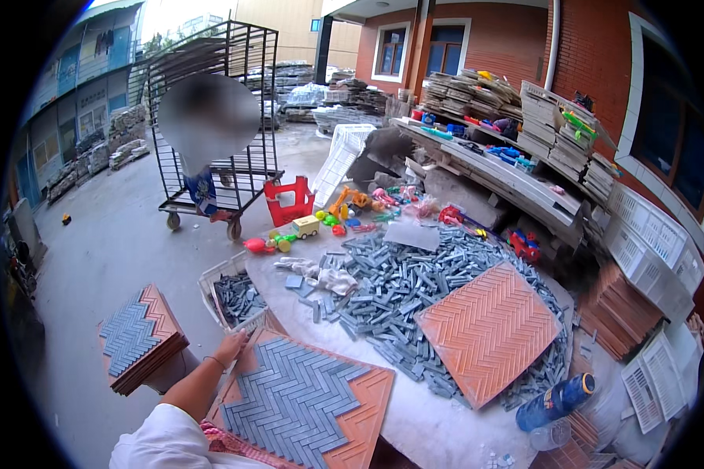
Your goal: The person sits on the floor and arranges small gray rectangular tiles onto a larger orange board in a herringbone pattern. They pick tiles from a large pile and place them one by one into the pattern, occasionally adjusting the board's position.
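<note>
My left hand (231, 347) reaches in from the lower edge, bare below a white sleeve, with a thin band on the wrist. It grips the upper left edge of an orange herringbone tile tray (374, 388), its fingers partly hidden there. Grey strip tiles (293, 399) fill most of that tray's slots, leaving orange showing along the right side. My right hand is out of view. Beyond the tray, a second orange herringbone tray (489, 332), with no tiles in its slots, lies on a large heap of loose grey strip tiles (391, 273).
A white crate (211, 285) of grey tiles stands beyond my hand. Left of it is a stack of tiled trays (145, 336). White gloves (321, 275), toys (307, 227) and a blue bottle (551, 405) surround the heap. A person (203, 187) is near a black rack cart (254, 168).
</note>
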Action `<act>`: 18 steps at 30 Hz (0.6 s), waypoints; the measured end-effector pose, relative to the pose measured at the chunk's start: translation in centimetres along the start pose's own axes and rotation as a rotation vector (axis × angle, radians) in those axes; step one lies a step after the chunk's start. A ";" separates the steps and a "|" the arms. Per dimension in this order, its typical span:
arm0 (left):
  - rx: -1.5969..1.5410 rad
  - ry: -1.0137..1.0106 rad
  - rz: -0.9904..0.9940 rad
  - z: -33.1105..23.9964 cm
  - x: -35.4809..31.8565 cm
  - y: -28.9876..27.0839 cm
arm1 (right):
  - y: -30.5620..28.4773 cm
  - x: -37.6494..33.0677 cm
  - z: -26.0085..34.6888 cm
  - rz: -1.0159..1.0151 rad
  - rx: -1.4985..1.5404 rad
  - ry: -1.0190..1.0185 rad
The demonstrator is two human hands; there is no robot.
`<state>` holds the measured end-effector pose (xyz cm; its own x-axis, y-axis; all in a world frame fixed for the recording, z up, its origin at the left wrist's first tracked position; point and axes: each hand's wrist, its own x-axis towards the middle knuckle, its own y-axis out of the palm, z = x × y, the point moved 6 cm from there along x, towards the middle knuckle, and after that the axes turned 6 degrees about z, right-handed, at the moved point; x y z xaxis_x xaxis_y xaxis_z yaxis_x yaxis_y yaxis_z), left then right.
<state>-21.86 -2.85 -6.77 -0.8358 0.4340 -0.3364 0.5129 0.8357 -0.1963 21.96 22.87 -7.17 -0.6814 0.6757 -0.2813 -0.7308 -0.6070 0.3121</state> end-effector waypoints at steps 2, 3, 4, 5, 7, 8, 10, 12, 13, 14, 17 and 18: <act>-0.361 -0.152 0.154 -3.2 -2.3 4.6 | -0.6 0.5 0.4 -0.044 -0.027 -0.018; -0.348 -0.144 0.203 -3.4 -2.9 5.1 | -0.5 0.4 0.2 -0.046 -0.036 -0.012; -0.335 -0.133 0.251 -3.7 -3.2 5.3 | -0.2 0.3 0.2 -0.052 -0.044 -0.010; -0.320 -0.118 0.300 -4.2 -3.4 5.3 | 0.2 0.1 0.1 -0.057 -0.053 -0.008; -0.088 -0.082 0.282 -4.6 -3.8 4.8 | 0.6 -0.3 -0.1 -0.070 -0.080 0.000; -0.018 -0.104 0.270 -4.8 -3.8 4.8 | 0.8 -0.4 -0.1 -0.078 -0.097 0.000; 0.074 -0.152 0.274 -5.1 -4.7 5.4 | 1.0 -0.9 -0.2 -0.101 -0.133 0.006; -0.152 -0.114 0.390 -3.1 -4.0 5.5 | 1.5 -1.3 -0.3 -0.119 -0.172 0.012; -0.266 -0.093 0.440 -2.3 -4.2 5.3 | 1.9 -1.4 -0.3 -0.124 -0.191 0.015; -0.314 -0.146 0.441 -0.5 -5.0 4.7 | 2.4 -1.7 -0.4 -0.125 -0.213 0.022; -0.468 -0.267 0.492 -0.4 -9.2 5.5 | 2.9 -1.9 -0.2 -0.170 -0.279 0.017; -0.524 -0.285 0.522 0.6 -10.4 5.3 | 3.4 -2.1 -0.3 -0.178 -0.296 0.019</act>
<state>-10.34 -3.15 -4.84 -0.3935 0.7697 -0.5026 0.6068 0.6282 0.4870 20.89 19.30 -5.76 -0.5411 0.7755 -0.3254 -0.8161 -0.5776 -0.0197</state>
